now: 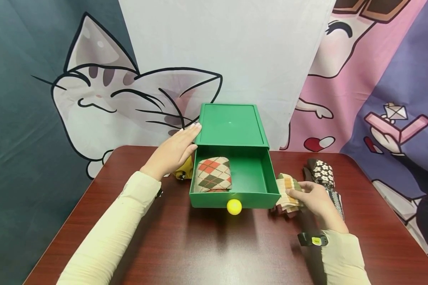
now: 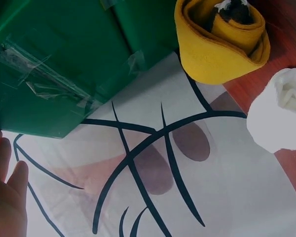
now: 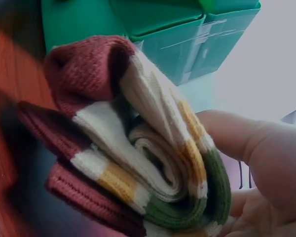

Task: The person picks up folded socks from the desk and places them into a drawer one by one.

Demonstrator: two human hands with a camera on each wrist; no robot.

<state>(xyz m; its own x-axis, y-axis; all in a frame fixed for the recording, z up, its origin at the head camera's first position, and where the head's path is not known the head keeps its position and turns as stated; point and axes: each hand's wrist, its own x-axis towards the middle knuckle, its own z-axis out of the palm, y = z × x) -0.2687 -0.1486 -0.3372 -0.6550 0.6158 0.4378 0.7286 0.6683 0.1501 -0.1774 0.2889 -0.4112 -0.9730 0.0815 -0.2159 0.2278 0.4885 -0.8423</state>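
A green box (image 1: 232, 124) stands on the table with its drawer (image 1: 214, 200) pulled out; a yellow ball knob (image 1: 234, 206) sits on the drawer front. In the drawer's left half lies a folded argyle sock (image 1: 214, 174) in cream, red and dark green. My left hand (image 1: 176, 150) rests against the box's left side, fingers straight. With thumb and fingers, my right hand (image 1: 315, 200) grips a rolled striped sock (image 3: 163, 148) in maroon, cream, mustard and green, just right of the drawer. The lower fingers are partly hidden behind the sock.
Left of the box are a rolled yellow sock (image 2: 222, 44) and a white rolled cloth (image 2: 278, 113). Beyond my right hand lie a black sock with white flowers (image 1: 322, 174) and a black-and-white patterned sock (image 1: 336, 202). A printed cloth backdrop (image 1: 235, 51) hangs behind the table.
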